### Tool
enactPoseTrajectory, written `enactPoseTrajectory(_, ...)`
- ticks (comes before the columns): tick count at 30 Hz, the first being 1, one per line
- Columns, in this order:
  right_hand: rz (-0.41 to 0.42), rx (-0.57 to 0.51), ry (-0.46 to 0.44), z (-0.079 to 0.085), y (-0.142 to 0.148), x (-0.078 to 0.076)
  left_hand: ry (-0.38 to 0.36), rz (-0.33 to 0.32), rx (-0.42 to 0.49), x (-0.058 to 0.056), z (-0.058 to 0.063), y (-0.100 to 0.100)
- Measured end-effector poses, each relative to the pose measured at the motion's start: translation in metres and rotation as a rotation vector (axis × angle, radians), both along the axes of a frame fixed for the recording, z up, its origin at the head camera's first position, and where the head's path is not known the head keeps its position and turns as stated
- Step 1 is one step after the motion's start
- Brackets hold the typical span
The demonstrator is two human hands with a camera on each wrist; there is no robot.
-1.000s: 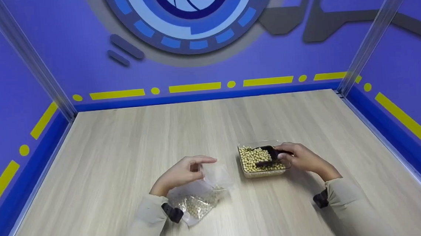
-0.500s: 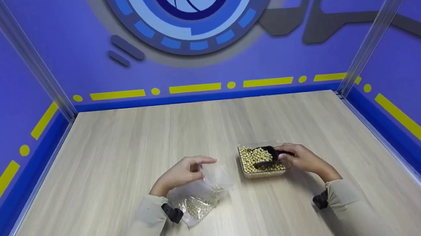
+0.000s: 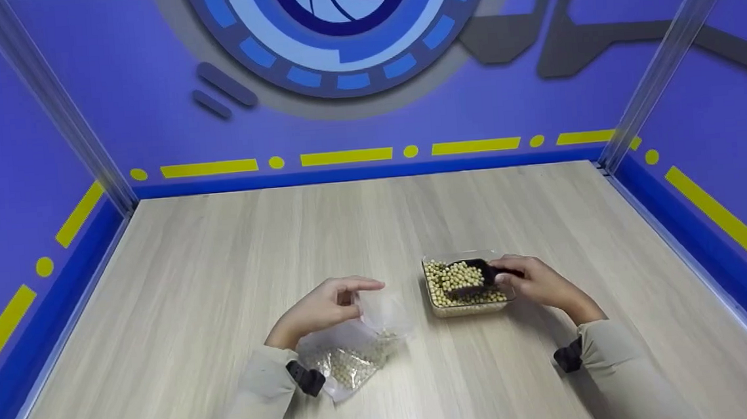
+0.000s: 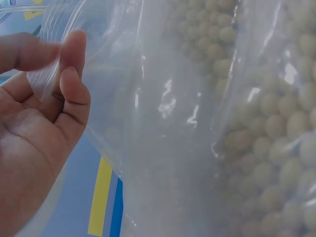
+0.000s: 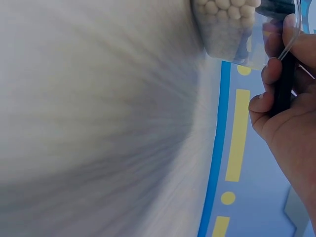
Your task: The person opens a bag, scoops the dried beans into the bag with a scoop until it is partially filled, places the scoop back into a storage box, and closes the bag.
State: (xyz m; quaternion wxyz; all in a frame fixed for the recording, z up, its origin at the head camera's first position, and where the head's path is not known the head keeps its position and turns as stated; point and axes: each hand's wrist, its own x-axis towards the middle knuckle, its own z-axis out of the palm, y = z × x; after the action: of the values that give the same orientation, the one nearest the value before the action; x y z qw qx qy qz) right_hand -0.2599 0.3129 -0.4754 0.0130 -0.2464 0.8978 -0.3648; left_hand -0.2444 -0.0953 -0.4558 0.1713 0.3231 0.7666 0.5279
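Note:
My left hand [image 3: 318, 310] pinches the mouth edge of a clear zip bag [image 3: 352, 369] lying on the table. Pale yellow round beans [image 4: 271, 153] fill the bag's lower part, as the left wrist view shows. To the right stands a clear rectangular container [image 3: 469, 309] of the same beans. My right hand [image 3: 539, 281] grips a black scoop [image 3: 487, 274] by its handle, over the container's right rim. A heap of beans lies in the scoop, whose bowl overlaps the beans in the container. In the right wrist view my fingers [image 5: 270, 74] curl round the dark handle.
The wood-grain table [image 3: 270, 230] reaches back to a blue-purple panel [image 3: 355, 132] with yellow marks. Similar panels with metal corner posts [image 3: 671, 50] stand at left and right. A short gap of tabletop separates bag and container.
The scoop has tilted and come up slightly in the container, and its heap of beans now shows more fully. My left hand and the bag have stayed in place.

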Motion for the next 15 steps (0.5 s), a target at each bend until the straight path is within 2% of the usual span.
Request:
enactPoseTrajectory(12,-0.013,-0.015,0.03,-0.0064,0.0024,-0.0023,0.011,0.011,-0.016,-0.0006,0.0004,0.0)
enactPoseTrajectory(15,-0.023,-0.023,-0.006,-0.0046,0.0029,-0.001,0.009,0.008,-0.012,-0.0005,0.0005,0.0001)
